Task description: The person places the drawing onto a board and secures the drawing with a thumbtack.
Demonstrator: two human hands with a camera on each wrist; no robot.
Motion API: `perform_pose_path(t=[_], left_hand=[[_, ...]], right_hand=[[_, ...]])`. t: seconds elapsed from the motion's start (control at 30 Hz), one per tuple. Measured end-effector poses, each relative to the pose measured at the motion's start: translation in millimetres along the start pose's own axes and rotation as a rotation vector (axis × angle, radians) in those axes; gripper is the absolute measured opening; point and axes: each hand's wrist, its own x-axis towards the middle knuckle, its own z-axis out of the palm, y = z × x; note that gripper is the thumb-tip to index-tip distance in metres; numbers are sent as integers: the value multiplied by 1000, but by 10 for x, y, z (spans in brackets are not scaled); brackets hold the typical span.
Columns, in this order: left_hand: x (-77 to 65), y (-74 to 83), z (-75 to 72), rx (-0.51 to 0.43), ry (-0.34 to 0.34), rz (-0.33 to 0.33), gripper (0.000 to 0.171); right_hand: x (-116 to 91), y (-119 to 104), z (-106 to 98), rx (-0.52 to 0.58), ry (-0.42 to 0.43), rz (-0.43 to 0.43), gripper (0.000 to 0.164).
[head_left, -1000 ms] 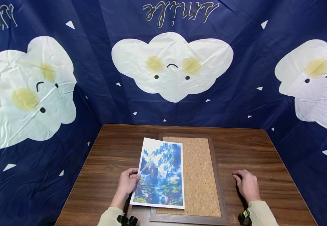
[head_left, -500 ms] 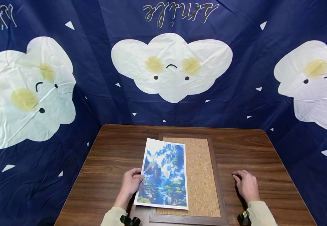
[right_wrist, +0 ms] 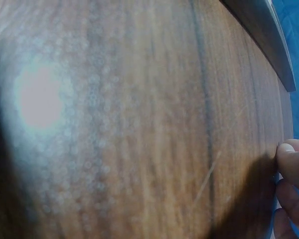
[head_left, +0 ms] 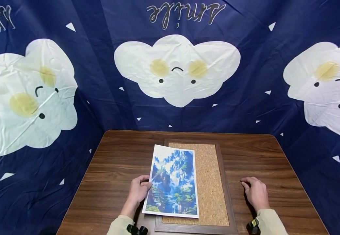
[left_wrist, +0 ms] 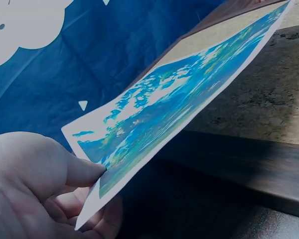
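My left hand (head_left: 138, 189) pinches the left edge of a printed landscape picture (head_left: 174, 182), a white-bordered sheet with blue mountains, trees and a waterfall. In the left wrist view the thumb lies on top of the sheet (left_wrist: 154, 119) with the fingers beneath, and the sheet tilts and bows slightly. Under it lies a framed cork board (head_left: 211, 186), its left part covered by the picture in the head view. To the right of the board, my right hand (head_left: 256, 192) rests on the table with loosely curled fingers, thumb tip close to the index finger; no held thing shows.
The dark wooden table (head_left: 255, 150) carries the board and frame (head_left: 230, 209). Blue fabric (head_left: 99, 65) printed with white clouds closes off the back and both sides.
My left hand has moved slowly to the right with the picture, which covers more of the cork board. The right hand has stayed in place.
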Motion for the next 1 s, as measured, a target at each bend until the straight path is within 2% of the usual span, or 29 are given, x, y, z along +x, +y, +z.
perform_pose_path(t=[0.23,1.0], left_hand=[[-3,23,15,-23,-20,5,27],[-12,51,110,-7,-57,40,27]], right_hand=[[12,7,11,4,-2,4,7],[-1,3,15,-7,12,-2,8]])
